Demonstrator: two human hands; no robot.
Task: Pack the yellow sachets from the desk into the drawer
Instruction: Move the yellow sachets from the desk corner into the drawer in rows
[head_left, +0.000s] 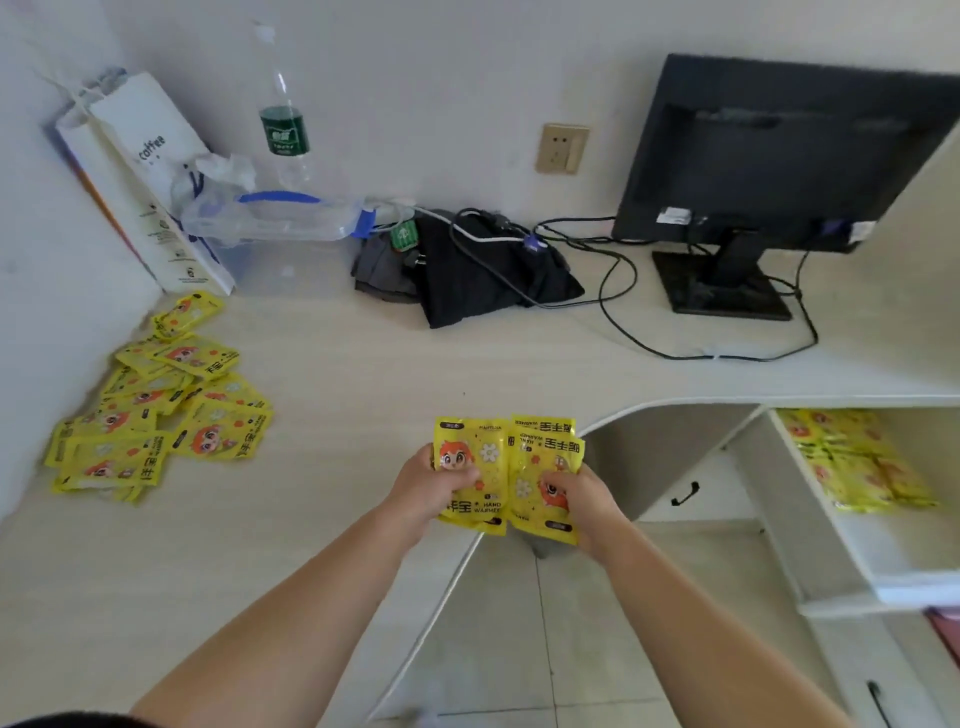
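At the right edge we see the monitor (779, 156) and the open drawer (883, 551) cut off. The left hand (431, 491) and right hand (584, 501) cover parts of the held sachets (498, 452). At left, the pile of sachets (218, 431) blurs; we cannot count it. Small print on the paper bag (171, 249) is unreadable.

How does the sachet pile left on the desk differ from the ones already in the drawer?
The desk pile lies scattered at mixed angles, far left; the drawer sachets sit packed close inside the open drawer, right. The desk pile spreads wide; the drawer sachets form one compact batch. Both are yellow packets with orange print.
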